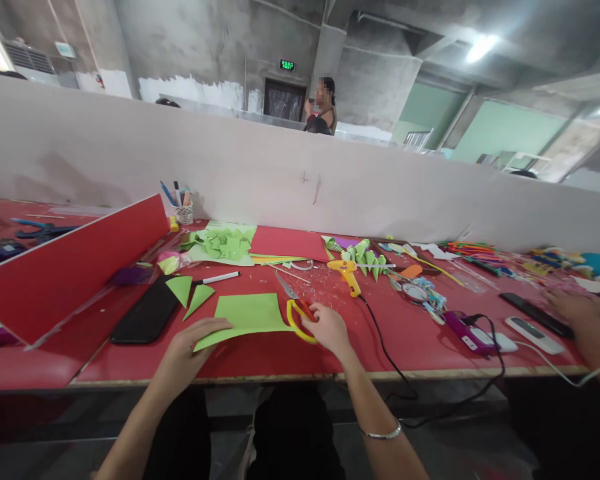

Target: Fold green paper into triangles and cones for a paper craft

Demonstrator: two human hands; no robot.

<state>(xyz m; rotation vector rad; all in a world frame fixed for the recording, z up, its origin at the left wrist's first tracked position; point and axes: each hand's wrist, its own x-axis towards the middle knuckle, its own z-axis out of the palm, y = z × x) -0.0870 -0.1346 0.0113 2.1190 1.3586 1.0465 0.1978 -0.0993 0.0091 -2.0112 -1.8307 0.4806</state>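
Note:
My left hand grips the left end of a light green sheet of paper, with the thumb on top and the other fingers beneath. The sheet's near edge bows up off the red table. In my right hand is a pair of scissors with red and yellow handles. Their blades point away from me, just beyond the paper's right edge. Two cut green paper pieces lie left of the sheet, by a black phone and a white marker.
A yellow glue gun sits right of the scissors, its black cord running over the table edge. Behind are a pile of green paper scraps and a red sheet. A red board stands at left; another person's hand is at right.

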